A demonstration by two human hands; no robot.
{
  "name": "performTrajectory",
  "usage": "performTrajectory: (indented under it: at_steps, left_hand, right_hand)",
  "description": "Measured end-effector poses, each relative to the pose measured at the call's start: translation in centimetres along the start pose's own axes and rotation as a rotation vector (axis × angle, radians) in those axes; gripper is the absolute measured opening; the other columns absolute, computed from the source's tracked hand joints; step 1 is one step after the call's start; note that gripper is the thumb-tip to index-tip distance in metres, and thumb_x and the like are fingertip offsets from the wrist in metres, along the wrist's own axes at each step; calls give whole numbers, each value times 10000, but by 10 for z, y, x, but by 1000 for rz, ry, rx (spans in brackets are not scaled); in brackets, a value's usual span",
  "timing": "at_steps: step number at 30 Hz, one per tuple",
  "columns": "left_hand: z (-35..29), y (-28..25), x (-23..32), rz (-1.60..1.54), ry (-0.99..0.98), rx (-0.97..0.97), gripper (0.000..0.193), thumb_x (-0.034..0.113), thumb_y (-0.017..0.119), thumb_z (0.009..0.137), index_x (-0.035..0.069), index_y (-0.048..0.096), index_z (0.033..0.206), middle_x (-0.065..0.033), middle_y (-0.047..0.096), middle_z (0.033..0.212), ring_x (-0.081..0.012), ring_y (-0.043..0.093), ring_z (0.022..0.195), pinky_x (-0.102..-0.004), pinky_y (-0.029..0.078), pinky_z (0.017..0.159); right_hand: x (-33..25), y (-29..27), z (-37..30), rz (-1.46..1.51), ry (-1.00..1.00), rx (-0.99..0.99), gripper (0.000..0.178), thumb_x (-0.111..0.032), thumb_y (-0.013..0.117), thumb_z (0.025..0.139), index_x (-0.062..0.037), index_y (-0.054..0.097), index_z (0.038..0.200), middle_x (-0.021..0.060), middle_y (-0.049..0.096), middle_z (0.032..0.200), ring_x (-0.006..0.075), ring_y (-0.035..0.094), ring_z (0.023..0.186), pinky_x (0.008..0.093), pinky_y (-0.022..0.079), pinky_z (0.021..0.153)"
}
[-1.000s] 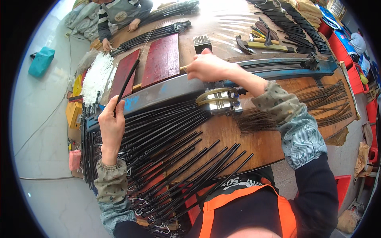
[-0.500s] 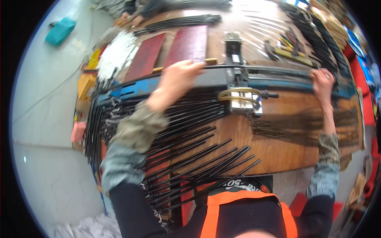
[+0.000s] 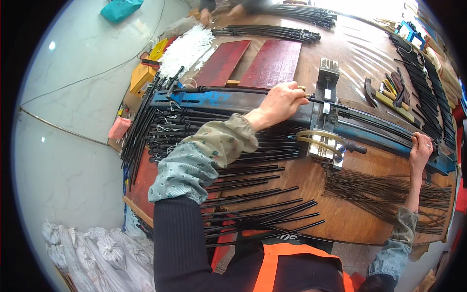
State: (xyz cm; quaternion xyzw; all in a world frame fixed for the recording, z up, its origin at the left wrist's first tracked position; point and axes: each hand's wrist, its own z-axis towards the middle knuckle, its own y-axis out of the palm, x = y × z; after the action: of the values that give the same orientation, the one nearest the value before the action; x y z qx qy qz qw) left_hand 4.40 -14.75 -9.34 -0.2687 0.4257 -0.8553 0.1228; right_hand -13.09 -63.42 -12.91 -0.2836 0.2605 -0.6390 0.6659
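Observation:
A long blue metal rail (image 3: 214,101) crosses the table, with a metal clamp fixture (image 3: 327,102) mounted on it. My left hand (image 3: 283,103) is closed on a thin black rod (image 3: 233,90) lying along the rail, just left of the fixture. At the rail's right end, the fingers of my right hand (image 3: 421,148) are pinched together beside a dark coil spring (image 3: 384,121) that runs along the rail. What sits between those right fingertips is hidden. Yellowish hoses (image 3: 318,134) loop at the fixture's near side.
Several black rods (image 3: 262,214) lie fanned out near me, left of a pile of dark springs (image 3: 384,190). Two red boards (image 3: 272,63) and a white heap (image 3: 187,48) lie beyond the rail. Hand tools (image 3: 389,95) rest at right. Another person's hands (image 3: 206,17) show at the far edge.
The head view has shifted, so the table appears lower and farther right. My left hand has moved right along the rail, closer to the clamp fixture. My right hand remains near the rail's right end.

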Motion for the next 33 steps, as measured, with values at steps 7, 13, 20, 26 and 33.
performTrajectory:
  at_steps: [7, 13, 20, 26, 33]
  left_hand:
    - [6, -6, 3, -33, -9, 6, 188, 241, 724, 863, 60, 683, 892, -113, 648, 906, -339, 646, 823, -422, 519, 722]
    - [12, -1, 4, 208, -58, -231, 215, 284, 526, 993, 85, 587, 937, -160, 689, 797, -376, 687, 740, -505, 536, 599]
    - [18, 4, 7, 267, -73, -226, 229, 327, 528, 995, 112, 601, 965, -186, 674, 756, -407, 665, 737, -506, 513, 604]
    - [16, 7, 10, 339, -114, -230, 209, 311, 535, 991, 125, 626, 1020, -191, 663, 751, -404, 661, 739, -514, 498, 608]
    - [10, 17, -6, 317, 78, -78, 174, 263, 548, 993, 104, 592, 938, -156, 621, 708, -368, 643, 687, -459, 473, 561]
  right_hand:
    - [0, -14, -11, -10, 58, -25, 213, -78, 661, 913, -49, 670, 1123, 101, 670, 1099, 279, 595, 1110, 381, 463, 930]
    - [-131, -35, 8, 81, -100, -60, 339, -15, 688, 841, -93, 684, 1171, 47, 683, 1230, 255, 524, 1284, 384, 345, 1050]
    - [-162, -47, -19, 296, -16, -131, 242, -117, 705, 861, -74, 694, 1099, 30, 713, 1044, 251, 587, 1070, 378, 369, 900]
    - [-189, -9, -10, 569, 9, -165, 248, -79, 698, 849, -41, 649, 1089, 98, 664, 905, 298, 602, 945, 404, 437, 829]
    - [-187, 3, -1, 802, 90, -216, 182, -60, 686, 864, -2, 635, 1029, 163, 637, 880, 338, 626, 850, 394, 493, 759]
